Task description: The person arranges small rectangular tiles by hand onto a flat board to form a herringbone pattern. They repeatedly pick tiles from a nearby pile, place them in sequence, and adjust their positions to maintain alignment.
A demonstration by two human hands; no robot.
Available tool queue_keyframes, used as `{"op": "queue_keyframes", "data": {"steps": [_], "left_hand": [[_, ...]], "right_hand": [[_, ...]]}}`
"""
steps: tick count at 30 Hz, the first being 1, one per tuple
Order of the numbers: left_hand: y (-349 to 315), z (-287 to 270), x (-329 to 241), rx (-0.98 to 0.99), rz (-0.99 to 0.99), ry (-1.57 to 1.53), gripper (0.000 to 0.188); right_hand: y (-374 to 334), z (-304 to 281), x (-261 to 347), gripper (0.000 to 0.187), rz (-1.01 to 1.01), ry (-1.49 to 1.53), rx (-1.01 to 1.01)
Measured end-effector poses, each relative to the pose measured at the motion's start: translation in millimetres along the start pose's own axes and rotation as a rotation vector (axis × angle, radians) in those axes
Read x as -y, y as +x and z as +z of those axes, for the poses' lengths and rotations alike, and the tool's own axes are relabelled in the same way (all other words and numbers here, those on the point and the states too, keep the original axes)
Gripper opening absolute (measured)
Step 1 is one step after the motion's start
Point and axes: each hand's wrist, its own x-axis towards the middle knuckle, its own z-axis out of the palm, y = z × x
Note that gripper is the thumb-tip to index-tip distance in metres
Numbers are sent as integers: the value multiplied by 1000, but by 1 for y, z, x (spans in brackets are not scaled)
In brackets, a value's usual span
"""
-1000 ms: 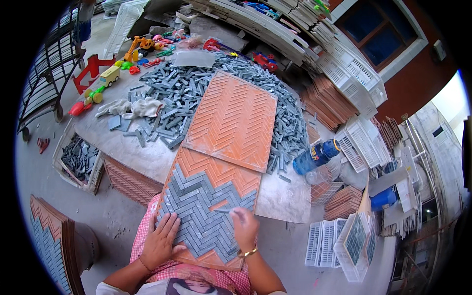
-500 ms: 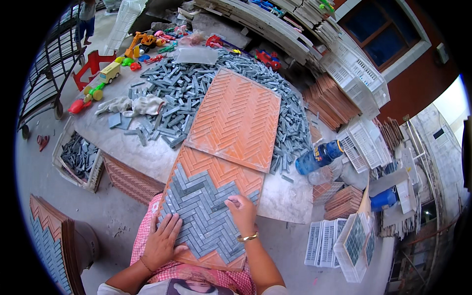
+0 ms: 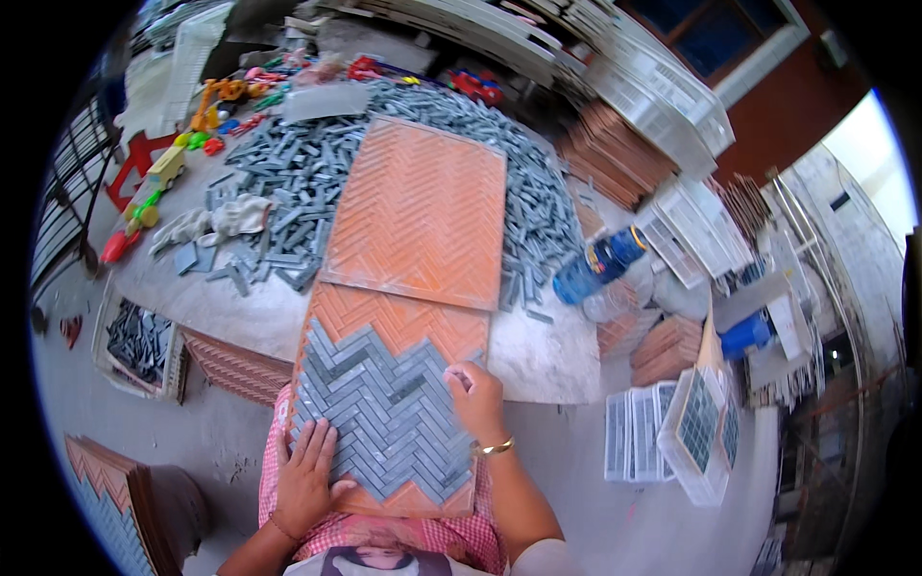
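An orange herringbone mould board [image 3: 394, 309] lies in front of me, its lower end over my lap. Narrow grey tile strips [image 3: 379, 413] fill most of its lower part in a zigzag pattern. My left hand [image 3: 307, 475] rests flat on the lower left edge, fingers stretched over the tiles. At the upper right edge of the tiling is my right hand [image 3: 475, 396], its fingers curled in a pinch; whatever they hold is hidden. A second orange mould board [image 3: 418, 216], its grooves bare, overlaps the far end of the first.
Loose grey strips [image 3: 279, 178] are heaped around the far board. Work gloves [image 3: 216, 221] and plastic toys [image 3: 165, 168] lie left; a blue bottle [image 3: 597, 267] stands right. A crate of dark strips [image 3: 173, 360] sits lower left, white crates [image 3: 639, 432] lower right.
The whole view has shifted, so the table things appear farther left. Against the board, my right hand has moved a little toward its right edge. My left hand stays on the lower left edge.
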Motion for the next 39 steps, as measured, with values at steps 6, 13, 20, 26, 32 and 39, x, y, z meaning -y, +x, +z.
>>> {"op": "queue_keyframes", "data": {"steps": [6,13,20,26,32,39], "left_hand": [[0,3,-1,11,-13,25,81],[3,-1,-6,37,0,81,80],[2,0,-8,41,-21,130,78],[3,-6,-11,41,-42,61,76],[3,-3,-8,1,-8,59,73],[2,-2,-7,-3,-19,53,73]], "right_hand": [[-59,-44,-21,8,10,-60,227],[-130,-37,-20,18,204,-40,52],[-139,-33,-17,22,157,-9,-23],[-160,-40,3,13,-197,-38,-131],[-173,-56,15,12,-640,-113,-165],[-168,-54,12,15,-413,-80,-198]]}}
